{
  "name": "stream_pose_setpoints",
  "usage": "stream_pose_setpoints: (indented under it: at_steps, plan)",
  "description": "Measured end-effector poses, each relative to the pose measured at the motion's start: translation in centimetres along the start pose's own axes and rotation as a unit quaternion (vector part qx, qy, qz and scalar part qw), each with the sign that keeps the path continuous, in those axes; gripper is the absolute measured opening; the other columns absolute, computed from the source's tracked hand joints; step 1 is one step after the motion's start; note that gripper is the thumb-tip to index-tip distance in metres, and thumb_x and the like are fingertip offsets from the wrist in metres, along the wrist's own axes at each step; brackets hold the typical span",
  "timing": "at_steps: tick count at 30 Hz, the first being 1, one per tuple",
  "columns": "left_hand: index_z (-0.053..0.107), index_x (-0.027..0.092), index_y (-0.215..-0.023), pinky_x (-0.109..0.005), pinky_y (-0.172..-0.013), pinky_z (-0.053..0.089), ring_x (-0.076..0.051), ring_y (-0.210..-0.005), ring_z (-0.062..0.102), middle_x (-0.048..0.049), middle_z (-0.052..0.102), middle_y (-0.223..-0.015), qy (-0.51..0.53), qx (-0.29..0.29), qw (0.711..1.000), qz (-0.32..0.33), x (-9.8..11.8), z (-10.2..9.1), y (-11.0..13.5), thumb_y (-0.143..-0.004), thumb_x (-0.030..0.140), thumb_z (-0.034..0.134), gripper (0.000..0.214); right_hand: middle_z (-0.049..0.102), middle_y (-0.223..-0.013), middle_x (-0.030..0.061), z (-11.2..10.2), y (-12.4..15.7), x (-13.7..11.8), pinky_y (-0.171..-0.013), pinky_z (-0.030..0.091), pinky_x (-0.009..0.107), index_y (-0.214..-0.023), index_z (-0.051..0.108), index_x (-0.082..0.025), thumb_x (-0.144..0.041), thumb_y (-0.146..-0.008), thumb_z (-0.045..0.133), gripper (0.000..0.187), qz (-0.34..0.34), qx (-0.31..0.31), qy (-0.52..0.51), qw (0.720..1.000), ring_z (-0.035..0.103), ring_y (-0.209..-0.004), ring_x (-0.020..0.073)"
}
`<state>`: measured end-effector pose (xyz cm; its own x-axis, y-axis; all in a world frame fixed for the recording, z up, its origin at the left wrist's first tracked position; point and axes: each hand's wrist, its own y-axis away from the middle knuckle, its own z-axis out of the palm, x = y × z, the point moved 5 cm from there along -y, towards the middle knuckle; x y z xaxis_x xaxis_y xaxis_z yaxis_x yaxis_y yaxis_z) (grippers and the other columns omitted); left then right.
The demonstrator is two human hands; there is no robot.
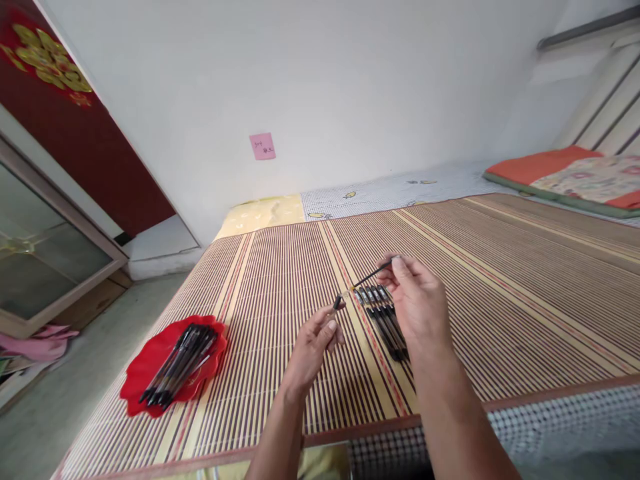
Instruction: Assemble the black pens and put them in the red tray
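My right hand (417,300) pinches a thin black pen refill (370,276) by its far end, holding it slanted above the bamboo mat (500,280). My left hand (315,343) is closed on a small dark pen tip piece (338,303) right at the refill's lower end. Under my right hand a row of several black pens (383,317) lies side by side on the mat. A red plate (145,370) at the left holds several more black pens (183,363).
The mat covers a bed against a white wall with a pink sticky note (263,146). An orange and patterned pillow (575,175) lies at the far right. A glass-fronted cabinet (45,247) and bare floor are at the left.
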<state>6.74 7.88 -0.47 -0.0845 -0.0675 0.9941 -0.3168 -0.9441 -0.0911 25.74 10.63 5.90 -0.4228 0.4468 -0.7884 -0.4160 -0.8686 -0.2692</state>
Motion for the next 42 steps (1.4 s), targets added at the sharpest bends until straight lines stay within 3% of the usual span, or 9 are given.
stream_pose_setpoints:
  at_steps: [22,42]
  plan:
    - [0.062,0.017,-0.136,-0.028,-0.067,0.033,-0.014,-0.066,0.04,0.0021,0.053,-0.071,-0.026,-0.015,1.0,-0.008,0.3,0.1,0.1,-0.1,0.041,0.056,0.044,0.073,-0.086,0.0028,-0.3,-0.2,-0.6,-0.068,0.054,0.026,-0.086,0.074,-0.02,-0.034,-0.083,0.077,0.015,-0.018,0.011,0.01,1.0,0.064,-0.07,0.0111]
    - [0.065,0.016,-0.131,-0.027,-0.064,0.033,-0.014,-0.065,0.042,0.0013,0.055,-0.071,-0.031,-0.005,0.999,-0.008,-0.1,-0.1,0.0,-0.096,0.045,0.06,0.046,0.075,-0.091,0.0036,-0.8,-0.3,-1.1,-0.065,0.054,0.028,-0.099,0.075,-0.021,-0.036,-0.091,0.071,0.017,-0.083,-0.02,0.127,0.988,0.066,-0.069,0.0131]
